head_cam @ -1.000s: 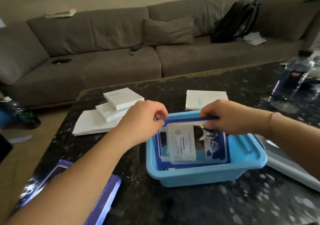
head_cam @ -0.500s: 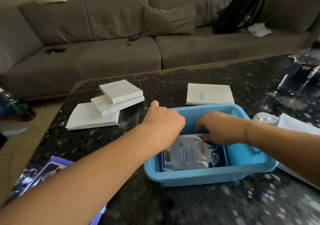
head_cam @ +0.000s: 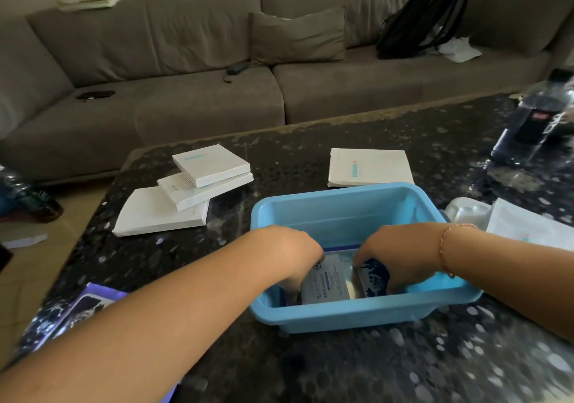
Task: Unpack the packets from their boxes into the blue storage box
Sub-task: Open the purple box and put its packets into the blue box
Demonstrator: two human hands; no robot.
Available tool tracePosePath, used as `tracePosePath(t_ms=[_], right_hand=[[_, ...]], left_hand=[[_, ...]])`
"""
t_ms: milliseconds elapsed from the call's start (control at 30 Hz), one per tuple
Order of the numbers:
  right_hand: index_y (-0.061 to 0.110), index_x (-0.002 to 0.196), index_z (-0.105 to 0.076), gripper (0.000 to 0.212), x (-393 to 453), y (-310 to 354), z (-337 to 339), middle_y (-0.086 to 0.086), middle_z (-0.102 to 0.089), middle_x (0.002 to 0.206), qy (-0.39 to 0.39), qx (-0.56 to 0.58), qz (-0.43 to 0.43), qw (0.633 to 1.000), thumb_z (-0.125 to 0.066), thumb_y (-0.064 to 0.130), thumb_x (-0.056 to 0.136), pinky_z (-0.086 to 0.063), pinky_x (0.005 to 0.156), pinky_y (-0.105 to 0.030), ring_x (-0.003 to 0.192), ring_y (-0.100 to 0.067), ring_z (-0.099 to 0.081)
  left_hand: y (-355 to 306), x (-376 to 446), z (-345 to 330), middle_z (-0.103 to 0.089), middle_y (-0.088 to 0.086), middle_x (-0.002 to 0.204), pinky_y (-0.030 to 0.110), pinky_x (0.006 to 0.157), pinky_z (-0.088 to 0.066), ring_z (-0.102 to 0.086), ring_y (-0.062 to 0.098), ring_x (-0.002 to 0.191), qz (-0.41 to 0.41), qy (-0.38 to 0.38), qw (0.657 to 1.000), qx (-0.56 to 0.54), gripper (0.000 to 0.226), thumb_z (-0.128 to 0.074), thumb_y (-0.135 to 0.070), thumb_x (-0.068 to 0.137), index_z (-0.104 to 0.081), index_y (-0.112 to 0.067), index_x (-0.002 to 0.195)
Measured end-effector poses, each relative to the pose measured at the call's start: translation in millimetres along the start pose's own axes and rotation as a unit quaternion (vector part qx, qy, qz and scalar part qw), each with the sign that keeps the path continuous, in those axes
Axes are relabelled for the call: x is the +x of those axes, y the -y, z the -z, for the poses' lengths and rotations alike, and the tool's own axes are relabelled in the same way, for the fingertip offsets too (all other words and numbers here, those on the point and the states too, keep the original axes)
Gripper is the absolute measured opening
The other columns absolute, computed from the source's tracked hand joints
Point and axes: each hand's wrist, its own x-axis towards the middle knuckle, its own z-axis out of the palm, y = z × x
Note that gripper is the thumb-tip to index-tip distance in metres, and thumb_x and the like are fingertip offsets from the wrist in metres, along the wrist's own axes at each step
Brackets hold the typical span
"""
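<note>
Already, both hands are down in the blue storage box (head_cam: 348,213): the left hand (head_cam: 292,256) and right hand (head_cam: 400,253) each grip a side of the packets (head_cam: 329,281) there. 3 stacked white boxes (head_cam: 189,188) and 1 lone box (head_cam: 369,166) probably remain to unpack.

Grey-brown sectional sofa (head_cam: 192,70) spans the back – matching cushion (head_cam: 296,34) leaning on its backrest, black backpack (head_cam: 425,14) propped at the right end beside a crumpled white cloth (head_cam: 458,49). Papers (head_cam: 88,1) lie on the backrest top. Dark speckled stone table (head_cam: 310,368) fills the foreground. Tan tiled floor (head_cam: 28,275) at left – soft, even light.
</note>
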Motion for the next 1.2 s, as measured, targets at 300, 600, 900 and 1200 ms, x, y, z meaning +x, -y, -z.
tracePosePath(t_ms=[300, 600, 900, 1200], right_hand=[[0.042, 0.127, -0.058, 0.041, 2.7, -0.1, -4.4, 0.01, -0.059, 0.129, -0.002, 0.012, 0.04, 0.999, -0.066, 0.032, 0.088, -0.048, 0.101, -0.035, 0.115, -0.016, -0.056], [0.038, 0.138, -0.048, 0.046, -36.0, 13.4, 28.6, 0.013, -0.06, 0.127, -0.173, 0.081, -0.033, 0.981, -0.059, 0.039, 0.094, -0.043, 0.104, -0.029, 0.114, -0.009, -0.056], [0.024, 0.091, -0.071, 0.008, -90.9, 126.7, 29.3, 0.009, -0.07, 0.072, -0.589, 0.377, 0.223, 0.679, -0.065, 0.028, 0.089, -0.053, 0.059, -0.017, 0.061, -0.01, -0.069], [0.026, 0.088, -0.069, 0.011, 11.3, 228.1, -45.8, 0.012, -0.069, 0.073, -0.456, 0.305, 0.221, 0.806, -0.06, 0.032, 0.087, -0.052, 0.056, -0.029, 0.059, -0.006, -0.06]], left_hand=[[0.1, 4.5, -3.2, -0.059, 0.0, 0.121, 0.034, 0.075, -0.047, -0.058, 0.024, 0.102, -0.01, -0.007, 1.0, -0.004, 0.058, -0.068, -0.017, 0.09, -0.049, -0.034, 0.142], [32.7, -45.6, -7.5, -0.068, -0.01, 0.106, 0.032, 0.083, -0.052, -0.061, 0.007, 0.091, -0.086, -0.35, 0.907, -0.216, 0.022, -0.061, -0.022, 0.094, -0.068, -0.027, 0.115], [66.1, -158.8, -172.0, -0.052, -0.019, 0.086, 0.031, 0.073, -0.048, -0.052, 0.007, 0.083, 0.127, -0.417, 0.841, -0.321, 0.036, -0.066, -0.065, 0.069, -0.049, -0.037, 0.085], [34.6, -163.5, -249.6, -0.044, -0.016, 0.111, 0.033, 0.094, -0.042, -0.044, 0.012, 0.108, 0.194, -0.369, 0.888, -0.196, 0.056, -0.055, -0.078, 0.063, -0.044, -0.034, 0.096]])
